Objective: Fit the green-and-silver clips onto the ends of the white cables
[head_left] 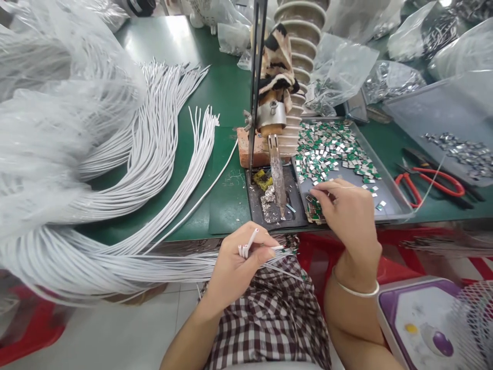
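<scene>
My left hand (241, 267) is closed around several white cables, whose short ends stick up between the fingers, with one pinched between thumb and forefinger. The long bundle of white cables (154, 267) trails off to the left below the table edge. My right hand (352, 216) is at the front left of a grey tray (393, 208), its thumb and fingertips pinched together; whatever they hold is too small to make out. Small green and silver circuit boards (335, 149) fill much of that tray. Between the hands, a soldering iron (275, 174) points down over a dark solder-stained tray (258, 210).
A brick (244, 149) and a ribbed hose (300, 41) stand behind the iron tip. Red-handled cutters (439, 180) lie right of the grey tray. More white cables (154, 154) and plastic wrap cover the left. A purple-and-white fan (419, 324) stands at lower right.
</scene>
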